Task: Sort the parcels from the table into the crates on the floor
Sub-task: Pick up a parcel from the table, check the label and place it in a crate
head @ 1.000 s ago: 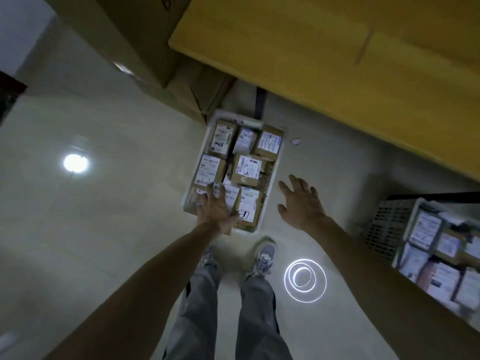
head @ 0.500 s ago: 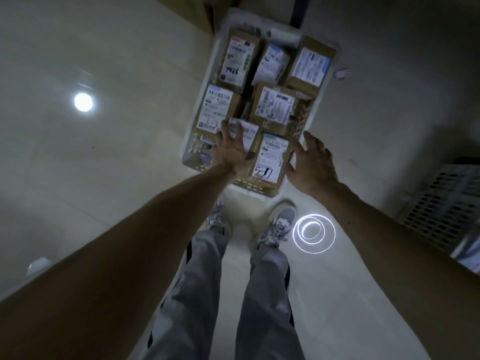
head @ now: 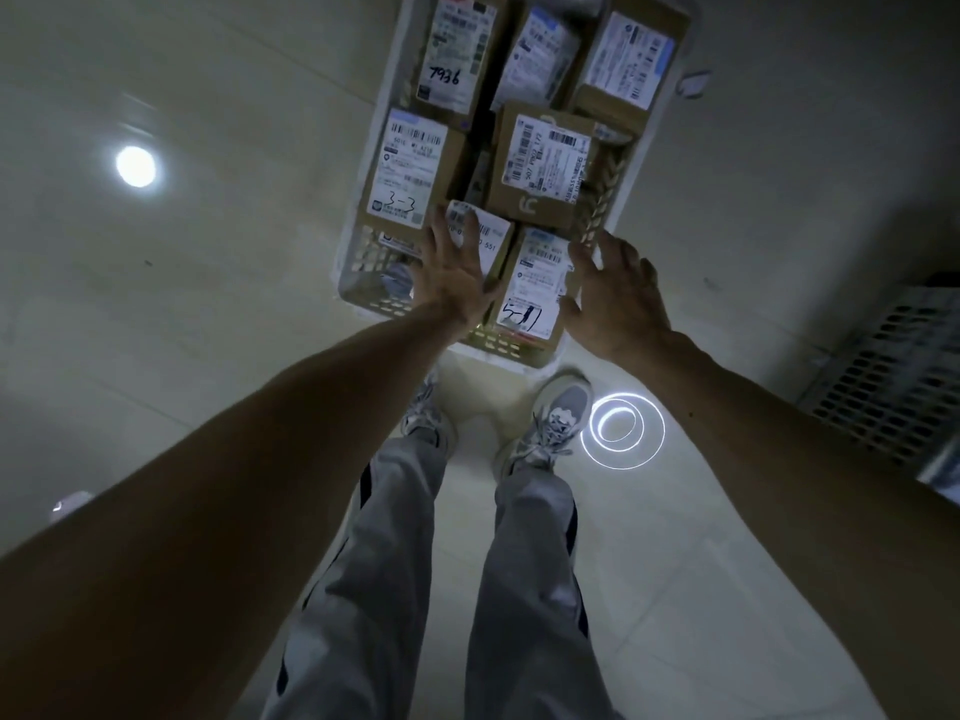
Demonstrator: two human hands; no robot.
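A: Okay, left to right. Our left hand (head: 457, 275) lies flat on the small parcel (head: 480, 240) at the near end of the white crate (head: 363, 262), fingers straight and spread, nothing pinched.

B: Then the 5-1 parcel (head: 535, 285), just right of that hand, standing in the crate's near right corner?

A: Yes, between our two hands. Its long axis runs away from us, along the crate's length.

B: Right hand (head: 615, 298)?

A: Fingers apart and relaxed, holding nothing, beside the 5-1 parcel's right edge at the crate's right wall. We can't tell if it touches.

B: So which hand is nearer?

A: We judge them about equal, one on each long side. Any squeeze or nudge closes across the short axis.

B: Other stuff?

A: A grey crate (head: 893, 376) stands well apart at far right.
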